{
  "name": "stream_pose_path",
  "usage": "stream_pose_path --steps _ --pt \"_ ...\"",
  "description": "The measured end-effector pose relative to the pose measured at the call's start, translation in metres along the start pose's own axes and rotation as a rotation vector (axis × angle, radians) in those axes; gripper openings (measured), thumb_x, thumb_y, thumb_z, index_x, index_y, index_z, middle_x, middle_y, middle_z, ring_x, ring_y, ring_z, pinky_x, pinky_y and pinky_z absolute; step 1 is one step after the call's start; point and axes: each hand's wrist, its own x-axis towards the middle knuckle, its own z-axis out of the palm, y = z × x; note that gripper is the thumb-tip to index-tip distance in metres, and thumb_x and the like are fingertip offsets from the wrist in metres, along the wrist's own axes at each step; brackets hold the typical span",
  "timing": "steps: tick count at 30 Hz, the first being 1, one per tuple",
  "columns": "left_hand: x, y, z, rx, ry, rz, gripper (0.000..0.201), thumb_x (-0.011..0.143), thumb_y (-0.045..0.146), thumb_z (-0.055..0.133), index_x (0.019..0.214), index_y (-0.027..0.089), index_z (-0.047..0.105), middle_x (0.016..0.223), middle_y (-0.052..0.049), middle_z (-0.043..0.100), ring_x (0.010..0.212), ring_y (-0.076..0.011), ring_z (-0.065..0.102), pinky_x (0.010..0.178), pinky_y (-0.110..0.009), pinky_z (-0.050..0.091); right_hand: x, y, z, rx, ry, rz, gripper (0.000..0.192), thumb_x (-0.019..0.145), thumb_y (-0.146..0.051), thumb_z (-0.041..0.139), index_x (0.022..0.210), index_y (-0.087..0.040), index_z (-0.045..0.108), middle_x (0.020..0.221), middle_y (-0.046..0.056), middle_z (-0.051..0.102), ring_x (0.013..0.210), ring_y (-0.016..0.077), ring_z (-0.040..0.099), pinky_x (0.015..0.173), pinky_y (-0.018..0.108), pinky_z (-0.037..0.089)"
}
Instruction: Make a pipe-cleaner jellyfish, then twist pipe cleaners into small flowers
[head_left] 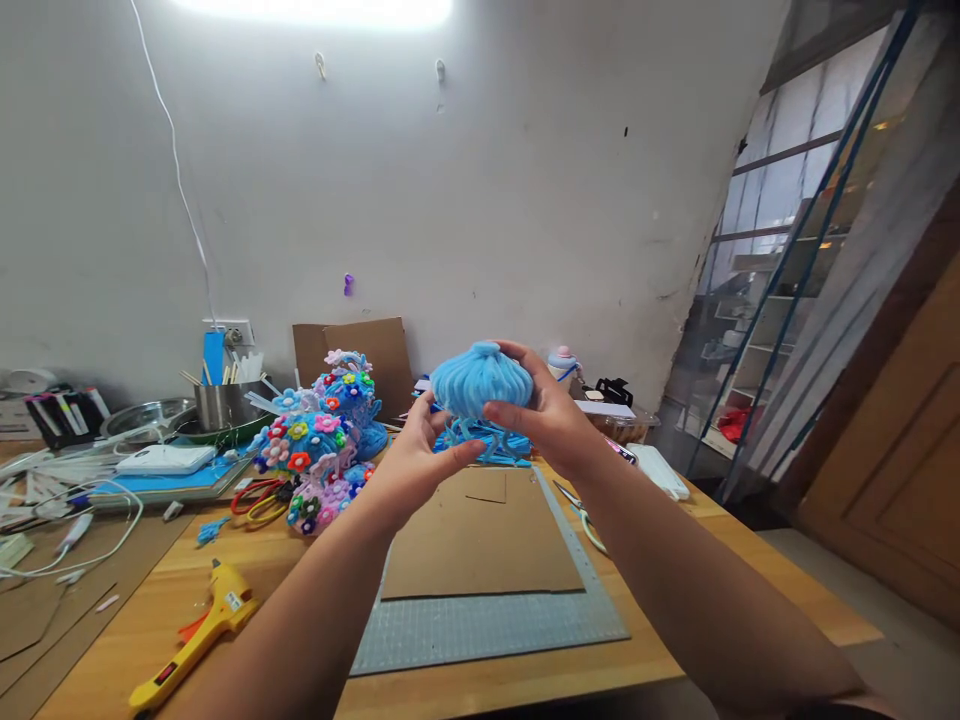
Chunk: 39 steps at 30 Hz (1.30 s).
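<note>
A light-blue fuzzy dome of pipe cleaners, ribbed and gathered into a knob on top, is held up above the work surface. Loose curled blue stems hang from its underside. My right hand grips its right side, thumb across the front and fingers behind. Around the lower left edge curves my left hand, fingers against the dome and thumb stretched beneath it; its fingertips are partly hidden. Below lies a brown cardboard sheet on a grey cutting mat. Behind the hands is a pile of blue pipe cleaners.
Flower-covered pipe-cleaner pieces stand at left. A yellow glue gun lies front left, near tangled white cables. Scissors and a white case are at right. A metal pot stands by the wall.
</note>
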Motion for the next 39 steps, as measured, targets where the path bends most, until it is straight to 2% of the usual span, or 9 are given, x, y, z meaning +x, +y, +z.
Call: stream_pose_path --steps 3,6,12,15,17,19,23,27,39 --pt "0.0 0.001 -0.003 0.028 0.01 -0.022 0.075 0.068 0.029 0.075 0.133 0.018 0.039 0.124 -0.014 0.059 0.116 -0.0319 0.053 0.096 -0.048 0.043 0.0 0.002 -0.001 -0.004 0.0 0.003 0.065 0.067 -0.033 0.078 0.123 -0.03 0.045 0.114 0.005 0.055 0.101 0.0232 0.057 0.084 0.038 0.051" --pt "0.0 0.001 -0.005 0.024 -0.083 0.017 0.075 0.067 0.033 0.077 0.132 0.021 0.041 0.129 -0.013 0.055 0.122 -0.0322 0.048 0.098 -0.045 0.043 -0.001 0.003 0.001 -0.035 0.004 -0.005 0.067 0.067 -0.034 0.078 0.124 -0.03 0.043 0.116 0.005 0.053 0.101 0.0234 0.057 0.082 0.038 0.052" --pt "0.004 -0.009 -0.002 0.063 -0.054 0.005 0.095 0.061 0.037 0.081 0.138 0.023 0.028 0.132 -0.013 0.05 0.12 -0.0319 0.049 0.098 -0.044 0.043 -0.002 0.005 0.012 -0.165 0.03 -0.112 0.068 0.067 -0.035 0.077 0.125 -0.03 0.042 0.123 0.005 0.048 0.109 0.025 0.051 0.092 0.041 0.046" --pt "0.007 -0.023 -0.013 0.081 -0.063 0.05 0.108 0.06 0.049 0.079 0.143 0.026 0.013 0.14 -0.013 0.042 0.128 -0.0317 0.041 0.102 -0.044 0.039 -0.005 0.014 0.008 -0.193 0.032 -0.119 0.069 0.069 -0.035 0.076 0.127 -0.029 0.04 0.125 0.006 0.047 0.111 0.0254 0.05 0.093 0.041 0.044" --pt "0.01 -0.035 -0.026 0.103 0.019 0.073 0.11 0.064 0.066 0.066 0.145 0.026 0.004 0.144 -0.014 0.036 0.133 -0.0318 0.033 0.104 -0.045 0.035 -0.008 0.028 0.0 -0.21 0.053 -0.103 0.071 0.069 -0.035 0.076 0.129 -0.029 0.038 0.128 0.007 0.046 0.113 0.0263 0.049 0.095 0.042 0.043" --pt "0.012 -0.05 -0.038 0.167 0.131 0.045 0.1 0.07 0.071 0.054 0.145 0.023 0.009 0.145 -0.016 0.034 0.136 -0.0312 0.028 0.106 -0.046 0.031 -0.013 0.051 -0.011 -0.242 0.077 -0.091 0.076 0.068 -0.035 0.077 0.131 -0.03 0.036 0.131 0.007 0.043 0.118 0.0273 0.046 0.099 0.043 0.039" --pt "0.017 -0.081 -0.053 0.353 0.03 -0.01 0.069 0.075 0.05 0.064 0.134 0.023 0.042 0.14 -0.011 0.044 0.131 -0.0295 0.037 0.106 -0.042 0.032 -0.027 0.112 -0.03 -0.299 0.03 -0.054 0.083 0.066 -0.035 0.078 0.134 -0.028 0.031 0.137 0.009 0.037 0.125 0.0276 0.041 0.103 0.043 0.034" --pt "0.02 -0.112 -0.058 0.415 -0.045 -0.059 0.065 0.068 0.041 0.074 0.126 0.018 0.054 0.129 -0.013 0.056 0.122 -0.0311 0.048 0.104 -0.044 0.035 -0.043 0.163 -0.038 -0.355 -0.032 0.028 0.086 0.065 -0.037 0.078 0.135 -0.028 0.031 0.139 0.01 0.036 0.127 0.0284 0.04 0.105 0.044 0.031" --pt "0.004 -0.179 -0.072 0.515 -0.082 -0.113 0.071 0.062 0.029 0.078 0.127 0.018 0.052 0.134 -0.011 0.053 0.127 -0.0296 0.045 0.109 -0.045 0.029 -0.073 0.225 -0.044 -0.43 -0.113 0.124 0.097 0.06 -0.038 0.08 0.141 -0.028 0.028 0.143 0.012 0.032 0.13 0.0304 0.035 0.106 0.047 0.028"
